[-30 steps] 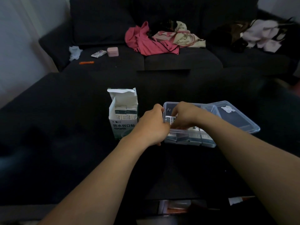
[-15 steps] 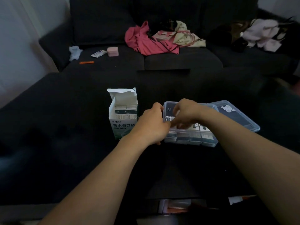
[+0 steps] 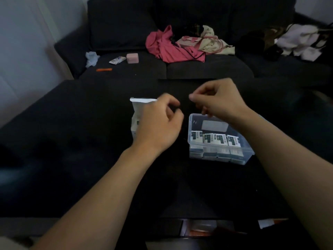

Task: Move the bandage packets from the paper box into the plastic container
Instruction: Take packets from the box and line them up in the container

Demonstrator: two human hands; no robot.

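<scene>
A clear plastic container (image 3: pixel 193 147) sits on the dark surface right of centre, with several white-and-green bandage packets (image 3: pixel 216 139) standing in a row inside. The white paper box (image 3: pixel 134 121) stands upright to its left, flap raised, mostly hidden behind my left hand. My left hand (image 3: pixel 160 123) hovers in front of the box, fingers loosely curled and apart, holding nothing. My right hand (image 3: pixel 218 100) is lifted above the container's far edge, fingers curled, and I see nothing in it.
A dark sofa runs along the back with a pink garment (image 3: pixel 169 47), a cream bag (image 3: pixel 203 40), a small pink case (image 3: pixel 132 58), a tube (image 3: pixel 117 60) and an orange strip (image 3: pixel 104 69). More clothes (image 3: pixel 302 40) lie at the far right.
Both hands have lifted up and away from the container, where they were placing packets. The packets now lie uncovered in it, and the left hand has shifted in front of the paper box.
</scene>
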